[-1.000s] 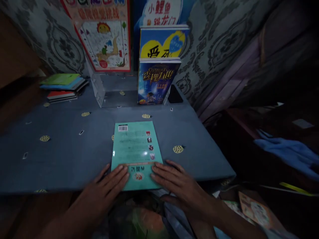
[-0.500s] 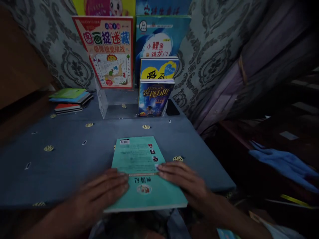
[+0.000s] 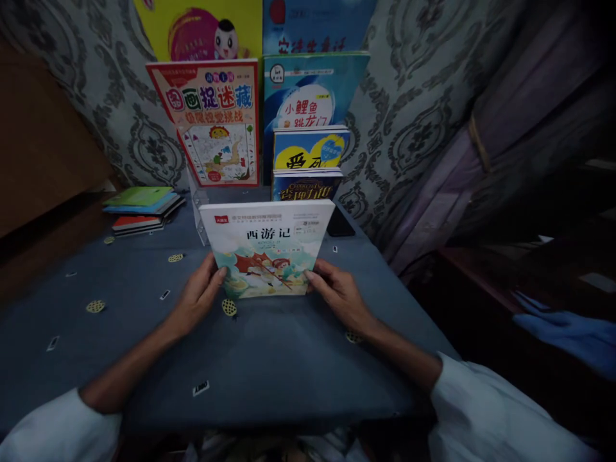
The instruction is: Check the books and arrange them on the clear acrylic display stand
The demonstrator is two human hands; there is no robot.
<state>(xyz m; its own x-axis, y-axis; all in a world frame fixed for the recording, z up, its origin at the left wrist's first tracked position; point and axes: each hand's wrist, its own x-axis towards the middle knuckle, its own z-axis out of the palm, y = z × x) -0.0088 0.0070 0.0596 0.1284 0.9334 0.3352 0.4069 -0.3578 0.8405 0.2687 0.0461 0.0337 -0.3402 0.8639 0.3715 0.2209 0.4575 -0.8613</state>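
A book (image 3: 267, 250) with a white and pale green illustrated cover is held up in front of me, cover facing me and title upright. My left hand (image 3: 203, 285) grips its lower left edge, thumb on the cover and fingers behind. On the lower right edge, my right hand (image 3: 334, 289) holds it the same way. Just behind it, a dark blue book (image 3: 308, 186) and a yellow-and-blue book (image 3: 310, 149) stand in a clear plastic rack (image 3: 200, 218). The held book hides the lower part of the dark blue one.
More books stand at the back: a red picture book (image 3: 221, 154), a teal book (image 3: 312, 83), a yellow one (image 3: 158, 32) and a blue one (image 3: 320, 25). Stacked books (image 3: 142, 205) lie at the left on the blue tablecloth (image 3: 135, 359). A black phone-like slab (image 3: 341, 224) lies right of the rack.
The book lay flat with its green back cover up under both hands. It is now turned to its front cover, lifted upright and moved away from me towards the rack.
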